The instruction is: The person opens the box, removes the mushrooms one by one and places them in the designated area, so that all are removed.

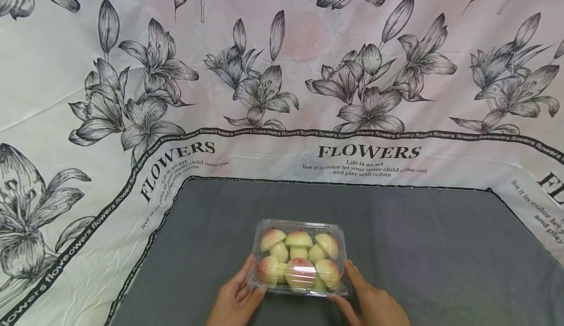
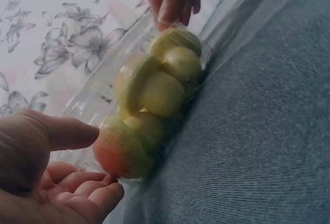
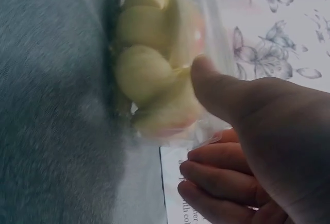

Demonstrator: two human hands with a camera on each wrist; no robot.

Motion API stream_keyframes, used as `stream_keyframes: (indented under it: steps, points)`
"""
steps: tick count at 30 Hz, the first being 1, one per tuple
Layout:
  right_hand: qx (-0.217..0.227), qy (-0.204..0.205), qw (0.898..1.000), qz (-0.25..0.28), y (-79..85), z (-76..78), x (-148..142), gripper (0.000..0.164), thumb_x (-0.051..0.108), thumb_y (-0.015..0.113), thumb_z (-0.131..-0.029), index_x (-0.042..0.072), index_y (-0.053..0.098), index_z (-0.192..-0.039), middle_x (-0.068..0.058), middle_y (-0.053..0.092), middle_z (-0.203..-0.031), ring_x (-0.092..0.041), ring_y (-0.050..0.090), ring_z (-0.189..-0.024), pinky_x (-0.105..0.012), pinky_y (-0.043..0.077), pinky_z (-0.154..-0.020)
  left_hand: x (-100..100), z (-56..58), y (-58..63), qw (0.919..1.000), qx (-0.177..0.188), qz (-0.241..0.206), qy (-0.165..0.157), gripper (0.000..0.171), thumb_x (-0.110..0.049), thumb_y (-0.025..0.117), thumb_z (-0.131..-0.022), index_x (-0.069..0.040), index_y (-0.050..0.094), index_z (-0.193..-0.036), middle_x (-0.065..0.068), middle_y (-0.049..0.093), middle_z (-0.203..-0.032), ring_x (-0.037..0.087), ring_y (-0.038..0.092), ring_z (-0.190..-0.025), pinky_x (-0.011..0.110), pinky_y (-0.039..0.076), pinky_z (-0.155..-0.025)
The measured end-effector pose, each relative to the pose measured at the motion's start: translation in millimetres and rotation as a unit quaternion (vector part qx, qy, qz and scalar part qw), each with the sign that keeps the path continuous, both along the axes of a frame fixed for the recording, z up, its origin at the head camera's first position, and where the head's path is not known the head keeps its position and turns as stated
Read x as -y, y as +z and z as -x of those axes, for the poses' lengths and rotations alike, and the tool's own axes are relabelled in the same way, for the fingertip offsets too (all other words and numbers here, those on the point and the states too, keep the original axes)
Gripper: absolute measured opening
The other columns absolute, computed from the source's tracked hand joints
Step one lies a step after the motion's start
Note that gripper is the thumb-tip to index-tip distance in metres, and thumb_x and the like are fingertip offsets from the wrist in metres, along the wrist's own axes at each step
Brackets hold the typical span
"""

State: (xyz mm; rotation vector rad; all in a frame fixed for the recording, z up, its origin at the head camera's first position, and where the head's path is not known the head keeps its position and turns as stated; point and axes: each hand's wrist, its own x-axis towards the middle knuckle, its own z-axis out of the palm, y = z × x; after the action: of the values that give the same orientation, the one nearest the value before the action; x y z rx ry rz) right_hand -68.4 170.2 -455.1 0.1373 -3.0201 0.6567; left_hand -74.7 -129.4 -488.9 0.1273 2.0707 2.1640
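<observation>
A clear plastic clamshell box (image 1: 304, 224) sits low in the middle of the head view. Inside are several mushroom-shaped pieces (image 1: 298, 239), pale yellow-green with reddish caps, set in two rows. My left hand (image 1: 235, 296) grips the box's left side near the front corner, with the thumb at the front. At the opposite side, my right hand (image 1: 374, 304) holds the front right corner between thumb and fingers. The left wrist view shows the left thumb (image 2: 77, 134) against the box wall. In the right wrist view, the right thumb (image 3: 216, 87) lies along the plastic.
Beneath the box spreads a dark grey cloth surface (image 1: 198, 233). A black-edged white border printed with lettering (image 1: 369, 152) surrounds it. Behind rises white and pink fabric with black line-drawn lilies (image 1: 264, 91).
</observation>
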Motion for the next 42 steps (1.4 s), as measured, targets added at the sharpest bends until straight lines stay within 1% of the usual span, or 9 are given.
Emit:
stream_keyframes:
  steps: [6,12,16,20,22,29,35,39,42]
  points:
    - [-0.015,0.006,1.0,-0.013,-6.9,2.5,-1.5,0.078,0.055,0.081,-0.089,0.006,0.061,-0.147,-0.009,0.075,-0.078,-0.021,0.065,-0.052,-0.043,0.053,-0.047,-1.0,0.0,-1.2,0.9999,-0.013,-0.001,0.005,0.081,-0.014,0.071,-0.103,0.011,0.023,-0.163,0.036,0.027,-0.163,0.048,0.034,-0.147,0.022,0.049,-0.106]
    - [-0.147,0.035,0.987,-0.047,-72.2,14.7,-19.7,0.073,0.057,0.078,-0.092,0.017,0.057,-0.148,-0.015,0.079,-0.105,-0.026,0.067,-0.053,-0.044,0.049,-0.042,-0.5,0.6,-3.2,0.9996,-0.024,-0.012,-0.002,0.08,-0.011,0.071,-0.102,0.015,0.024,-0.16,0.036,0.027,-0.163,0.047,0.032,-0.147,0.018,0.046,-0.105]
    - [-0.283,0.05,0.957,-0.049,-96.8,20.4,-23.8,0.065,0.07,0.051,-0.104,0.017,0.059,-0.141,-0.011,0.079,-0.114,-0.027,0.063,-0.047,-0.047,0.045,-0.036,-1.1,1.0,-2.9,0.9996,-0.026,-0.011,-0.005,0.079,-0.011,0.071,-0.101,0.016,0.025,-0.16,0.036,0.026,-0.163,0.046,0.03,-0.146,0.016,0.046,-0.104]
    - [-0.426,0.052,0.902,-0.041,-76.9,19.2,-8.1,0.064,0.06,0.029,-0.109,0.008,0.065,-0.12,-0.012,0.08,-0.098,-0.025,0.048,-0.035,-0.045,0.033,-0.028,-1.5,0.5,-2.9,0.9998,-0.018,-0.006,-0.009,0.079,-0.012,0.072,-0.101,0.015,0.026,-0.16,0.037,0.028,-0.162,0.048,0.031,-0.147,0.02,0.047,-0.106]
    - [-0.455,0.039,0.889,-0.04,-60.8,14.6,1.6,0.061,0.054,0.028,-0.109,0.006,0.066,-0.114,-0.012,0.08,-0.093,-0.025,0.046,-0.033,-0.044,0.03,-0.027,-1.5,0.3,-2.9,0.9999,-0.012,-0.003,-0.011,0.08,-0.014,0.072,-0.101,0.013,0.026,-0.161,0.036,0.029,-0.162,0.048,0.03,-0.148,0.022,0.047,-0.106]
    - [-0.408,-0.01,0.912,-0.046,-34.2,2.6,18.6,0.066,0.049,0.024,-0.106,0.004,0.073,-0.101,-0.015,0.079,-0.086,-0.034,0.055,-0.036,-0.047,0.032,-0.028,-2.6,-0.3,-1.1,0.9999,-0.015,-0.006,-0.003,0.078,-0.009,0.072,-0.1,0.015,0.026,-0.159,0.035,0.028,-0.163,0.046,0.031,-0.146,0.018,0.047,-0.104]
    - [-0.431,-0.003,0.9,-0.064,-31.6,5.4,17.0,0.077,0.051,0.018,-0.111,0.002,0.076,-0.096,-0.015,0.078,-0.08,-0.034,0.061,-0.039,-0.046,0.034,-0.026,-4.0,-1.4,-0.5,0.9996,-0.026,-0.002,0.006,0.078,-0.006,0.072,-0.098,0.017,0.028,-0.157,0.034,0.029,-0.162,0.046,0.035,-0.142,0.019,0.048,-0.104]
    - [-0.419,0.004,0.905,-0.075,-29.4,5.9,15.6,0.08,0.052,0.015,-0.111,0.003,0.077,-0.098,-0.014,0.078,-0.08,-0.031,0.063,-0.042,-0.045,0.036,-0.026,-3.4,-0.6,0.1,0.9999,-0.011,-0.003,0.006,0.08,-0.007,0.073,-0.098,0.016,0.027,-0.159,0.032,0.026,-0.163,0.048,0.034,-0.144,0.021,0.049,-0.104]
    - [-0.438,0.011,0.895,-0.087,-29.1,7.4,14.4,0.078,0.049,0.018,-0.113,0.002,0.077,-0.096,-0.014,0.078,-0.078,-0.029,0.066,-0.045,-0.045,0.039,-0.027,-3.0,-0.6,1.2,1.0,-0.004,-0.002,0.004,0.081,-0.009,0.074,-0.098,0.015,0.026,-0.159,0.033,0.025,-0.163,0.05,0.033,-0.144,0.025,0.05,-0.105]
